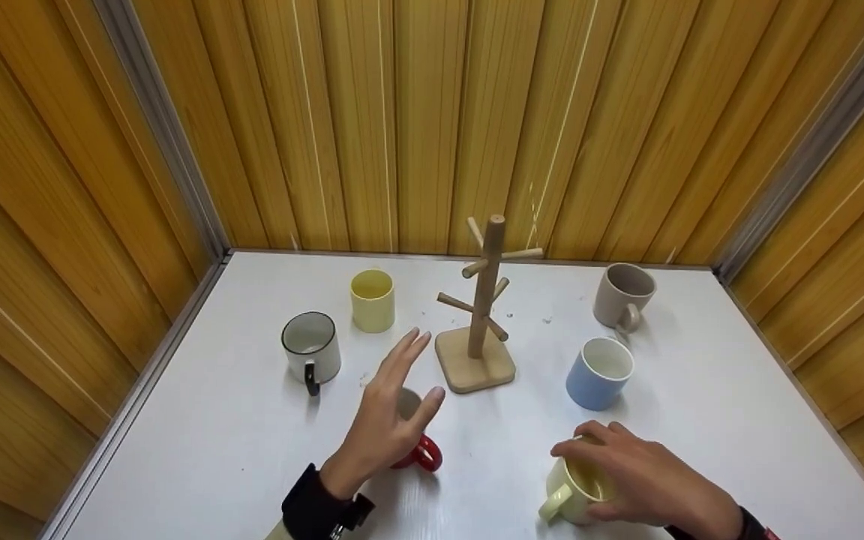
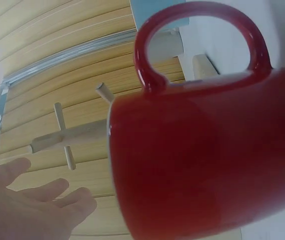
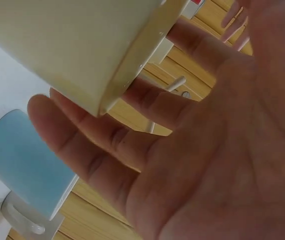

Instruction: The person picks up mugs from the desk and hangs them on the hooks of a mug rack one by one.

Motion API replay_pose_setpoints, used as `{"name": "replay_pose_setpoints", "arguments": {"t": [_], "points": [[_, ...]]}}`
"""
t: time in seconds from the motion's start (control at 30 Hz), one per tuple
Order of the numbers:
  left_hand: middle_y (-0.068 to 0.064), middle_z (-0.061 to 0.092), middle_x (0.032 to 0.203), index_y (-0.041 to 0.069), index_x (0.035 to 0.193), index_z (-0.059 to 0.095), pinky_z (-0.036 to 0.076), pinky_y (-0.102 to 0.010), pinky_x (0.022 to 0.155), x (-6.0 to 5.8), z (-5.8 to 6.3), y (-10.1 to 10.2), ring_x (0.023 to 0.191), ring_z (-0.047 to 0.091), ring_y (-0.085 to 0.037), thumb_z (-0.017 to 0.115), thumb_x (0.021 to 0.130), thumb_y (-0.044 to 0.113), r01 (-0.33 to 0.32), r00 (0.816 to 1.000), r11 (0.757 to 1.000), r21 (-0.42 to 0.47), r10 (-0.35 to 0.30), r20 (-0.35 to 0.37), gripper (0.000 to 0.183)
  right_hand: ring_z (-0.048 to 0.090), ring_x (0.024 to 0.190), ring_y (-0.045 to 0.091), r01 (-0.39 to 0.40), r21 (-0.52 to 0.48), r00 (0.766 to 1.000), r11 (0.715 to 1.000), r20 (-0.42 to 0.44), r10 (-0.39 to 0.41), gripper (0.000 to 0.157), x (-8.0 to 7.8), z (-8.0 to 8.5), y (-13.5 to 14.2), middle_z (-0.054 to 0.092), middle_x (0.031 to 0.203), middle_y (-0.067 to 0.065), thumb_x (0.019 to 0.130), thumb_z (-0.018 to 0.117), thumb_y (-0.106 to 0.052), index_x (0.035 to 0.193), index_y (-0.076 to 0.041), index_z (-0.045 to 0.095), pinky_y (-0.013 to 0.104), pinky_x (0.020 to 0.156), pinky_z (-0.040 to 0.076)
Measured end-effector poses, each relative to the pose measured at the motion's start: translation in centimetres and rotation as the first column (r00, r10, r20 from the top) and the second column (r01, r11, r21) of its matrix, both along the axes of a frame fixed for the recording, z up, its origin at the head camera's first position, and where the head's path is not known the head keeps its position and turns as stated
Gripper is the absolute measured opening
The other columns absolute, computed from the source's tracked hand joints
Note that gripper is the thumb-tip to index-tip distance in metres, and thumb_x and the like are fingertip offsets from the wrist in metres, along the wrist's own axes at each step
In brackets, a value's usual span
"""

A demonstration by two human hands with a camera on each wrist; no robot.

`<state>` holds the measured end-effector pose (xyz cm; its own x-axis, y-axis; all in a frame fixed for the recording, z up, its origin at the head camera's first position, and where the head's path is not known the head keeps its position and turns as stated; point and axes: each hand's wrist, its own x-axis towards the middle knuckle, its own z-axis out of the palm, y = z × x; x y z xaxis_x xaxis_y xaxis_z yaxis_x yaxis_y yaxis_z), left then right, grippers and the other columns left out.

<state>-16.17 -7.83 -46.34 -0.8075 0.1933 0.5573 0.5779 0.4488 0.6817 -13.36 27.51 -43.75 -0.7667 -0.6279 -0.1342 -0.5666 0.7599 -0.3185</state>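
My left hand [image 1: 379, 424] is held above a red mug [image 1: 427, 454], its fingers straight and spread, the thumb apart. The hand partly covers that mug in the head view; in the left wrist view the red mug [image 2: 207, 155] fills the right side, clear of the fingers [image 2: 52, 200]. At the front right, my right hand [image 1: 646, 480] grips a light yellow mug [image 1: 561, 480] from above. Its fingers bend round the far side near the rim, with the thumb at the near side. The yellow mug's handle [image 1: 556, 502] points toward the front left.
A wooden mug tree [image 1: 484, 300] with several pegs stands mid-table. Left of it are a yellow mug [image 1: 373, 304] and a white mug with black rim [image 1: 313, 356]. Blue [image 1: 597, 382] and grey-beige [image 1: 616, 296] mugs stand right. Wood-patterned walls [image 1: 432, 112] enclose the white table [image 1: 199, 420].
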Motion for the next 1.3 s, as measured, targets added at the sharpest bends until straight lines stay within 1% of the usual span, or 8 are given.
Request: {"name": "replay_pose_setpoints", "arguments": {"t": [0.2, 0.47, 0.57, 0.67, 0.87, 1.07, 1.2, 1.3], "points": [[-0.004, 0.038, 0.163, 0.016, 0.157, 0.042, 0.038, -0.052, 0.115, 0.5, -0.5, 0.9, 0.147, 0.039, -0.022, 0.067, 0.099, 0.031, 0.03, 0.998, 1.0, 0.006, -0.03, -0.056, 0.065, 0.052, 0.096, 0.01, -0.035, -0.052, 0.999, 0.998, -0.03, 0.033, 0.058, -0.1, 0.1, 0.1, 0.058, 0.114, -0.011, 0.074, 0.09, -0.041, 0.126, -0.033, 0.066, 0.027, 0.069, 0.05], [-0.005, 0.036, 0.164, 0.016, 0.158, 0.039, 0.037, -0.05, 0.117, 1.9, -0.8, 3.0, 0.15, 0.035, -0.024, 0.067, 0.1, 0.029, 0.165, 0.985, 0.986, -0.011, -0.165, -0.041, 0.066, 0.059, 0.096, 0.011, -0.058, -0.213, 0.987, 0.975, -0.157, 0.024, 0.056, -0.6, 0.5, 0.1, 0.06, 0.117, -0.011, 0.079, 0.088, -0.041, 0.129, -0.027, 0.066, 0.029, 0.078, 0.054], [-0.003, 0.033, 0.165, 0.017, 0.159, 0.036, 0.036, -0.05, 0.117, 2.3, -0.9, 3.7, 0.151, 0.033, -0.024, 0.069, 0.099, 0.03, 0.215, 0.976, 0.976, -0.025, -0.215, -0.022, 0.07, 0.063, 0.099, 0.013, -0.123, -0.324, 0.966, 0.938, -0.257, 0.038, 0.057, -1.3, 0.4, -0.2, 0.062, 0.119, -0.012, 0.079, 0.089, -0.037, 0.129, -0.023, 0.066, 0.03, 0.08, 0.054], [-0.001, 0.031, 0.166, 0.018, 0.16, 0.033, 0.035, -0.049, 0.118, 2.4, -1.1, 4.4, 0.151, 0.032, -0.025, 0.072, 0.097, 0.033, 0.239, 0.971, 0.971, -0.033, -0.239, -0.009, 0.075, 0.065, 0.1, 0.012, -0.148, -0.426, 0.958, 0.892, -0.288, 0.021, 0.058, -2.1, 0.3, -0.6, 0.065, 0.12, -0.012, 0.08, 0.09, -0.033, 0.131, -0.021, 0.066, 0.031, 0.08, 0.056], [-0.006, 0.033, 0.165, 0.014, 0.162, 0.029, 0.036, -0.049, 0.118, 2.5, -2.3, 5.7, 0.15, 0.034, -0.026, 0.079, 0.092, 0.033, 0.214, 0.977, 0.976, -0.038, -0.215, -0.016, 0.088, 0.067, 0.09, 0.013, -0.057, -0.591, 0.984, 0.804, -0.169, -0.055, 0.058, -2.9, 0.2, -1.3, 0.069, 0.119, -0.003, 0.082, 0.089, -0.024, 0.134, -0.019, 0.063, 0.032, 0.066, 0.061], [-0.009, 0.037, 0.162, 0.01, 0.159, 0.032, 0.037, -0.05, 0.117, 2.7, -3.2, 6.8, 0.148, 0.037, -0.028, 0.082, 0.088, 0.037, 0.169, 0.986, 0.986, -0.008, -0.169, 0.005, 0.091, 0.07, 0.089, 0.017, 0.074, -0.691, 0.992, 0.719, -0.024, -0.125, 0.054, -3.1, 0.0, -2.0, 0.069, 0.113, 0.002, 0.085, 0.086, -0.016, 0.134, -0.012, 0.063, 0.033, 0.069, 0.062], [-0.008, 0.04, 0.159, 0.013, 0.159, 0.031, 0.042, -0.049, 0.114, 2.5, -3.7, 7.3, 0.143, 0.044, -0.025, 0.082, 0.088, 0.042, 0.175, 0.984, 0.984, 0.032, -0.175, 0.01, 0.092, 0.071, 0.089, 0.019, 0.077, -0.737, 0.994, 0.672, 0.006, -0.108, 0.054, -3.3, -0.4, -2.4, 0.067, 0.114, 0.007, 0.086, 0.083, -0.008, 0.135, -0.01, 0.061, 0.033, 0.07, 0.063], [-0.008, 0.043, 0.156, 0.013, 0.158, 0.032, 0.047, -0.043, 0.11, 2.2, -4.2, 7.5, 0.137, 0.049, -0.021, 0.082, 0.088, 0.04, 0.206, 0.978, 0.976, 0.072, -0.208, 0.019, 0.09, 0.071, 0.09, 0.019, 0.063, -0.751, 0.996, 0.657, 0.008, -0.086, 0.053, -3.5, -1.0, -2.6, 0.066, 0.117, 0.009, 0.087, 0.081, -0.006, 0.136, -0.011, 0.06, 0.034, 0.07, 0.063]]}}
